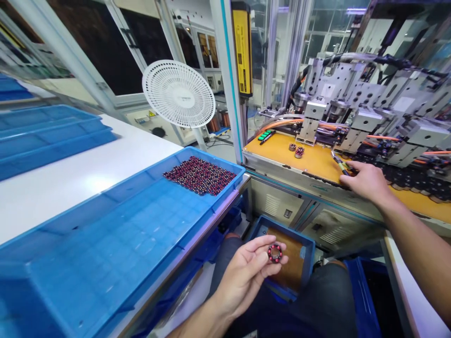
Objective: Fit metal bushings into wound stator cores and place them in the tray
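My left hand [246, 274] is over my lap, its thumb and fingers pinched on a small round wound part [274, 253] with red coils. My right hand [366, 180] rests on the yellow machine plate [313, 162], fingers closed round a thin tool [338, 162] whose tip points up and left. Two similar round parts [296, 149] lie on that plate, apart from both hands. A large blue tray [116, 234] at the left holds a heap of many dark red parts [200, 175] in its far corner.
A small blue box [306, 246] with a brown liner sits on my lap. Grey machine heads with orange hoses [355, 112] crowd the back of the plate. A white fan [178, 94] stands behind the tray. Stacked blue trays [45, 136] lie on the white table at far left.
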{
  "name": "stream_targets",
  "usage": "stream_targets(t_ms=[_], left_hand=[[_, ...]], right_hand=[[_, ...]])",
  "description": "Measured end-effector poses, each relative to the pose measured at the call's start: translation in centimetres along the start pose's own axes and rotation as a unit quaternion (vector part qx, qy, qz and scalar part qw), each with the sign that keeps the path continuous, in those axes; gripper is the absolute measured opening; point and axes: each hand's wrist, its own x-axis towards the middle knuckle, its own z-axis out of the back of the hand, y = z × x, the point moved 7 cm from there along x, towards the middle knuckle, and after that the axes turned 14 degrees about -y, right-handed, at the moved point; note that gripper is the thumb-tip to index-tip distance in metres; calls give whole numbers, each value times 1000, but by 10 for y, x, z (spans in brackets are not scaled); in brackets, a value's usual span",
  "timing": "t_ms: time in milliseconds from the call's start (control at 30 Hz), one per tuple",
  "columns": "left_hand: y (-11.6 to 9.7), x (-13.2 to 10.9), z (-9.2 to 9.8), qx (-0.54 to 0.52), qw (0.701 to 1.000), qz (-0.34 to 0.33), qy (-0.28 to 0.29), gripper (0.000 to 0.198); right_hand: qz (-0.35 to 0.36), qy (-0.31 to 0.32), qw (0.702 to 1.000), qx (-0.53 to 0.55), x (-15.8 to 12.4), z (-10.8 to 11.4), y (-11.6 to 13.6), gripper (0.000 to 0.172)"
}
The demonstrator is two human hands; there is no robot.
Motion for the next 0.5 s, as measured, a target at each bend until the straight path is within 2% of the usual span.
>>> stream_targets(t_ms=[167, 333, 400, 500], left_hand=[[-4, 0, 6, 17, 999, -35, -24, 31], [-7, -1, 12, 16, 998, -30, -45, 34], [-14, -4, 25, 21, 997, -15, -79, 38], [-40, -16, 62, 43, 986, -8, -161, 45]], right_hand=[[-4, 5, 1000, -25, 16, -27, -1, 53], [28, 6, 999, -32, 24, -38, 4, 52], [31, 2, 999, -28, 27, -43, -1, 54], [34, -21, 999, -23, 34, -60, -20, 55]])
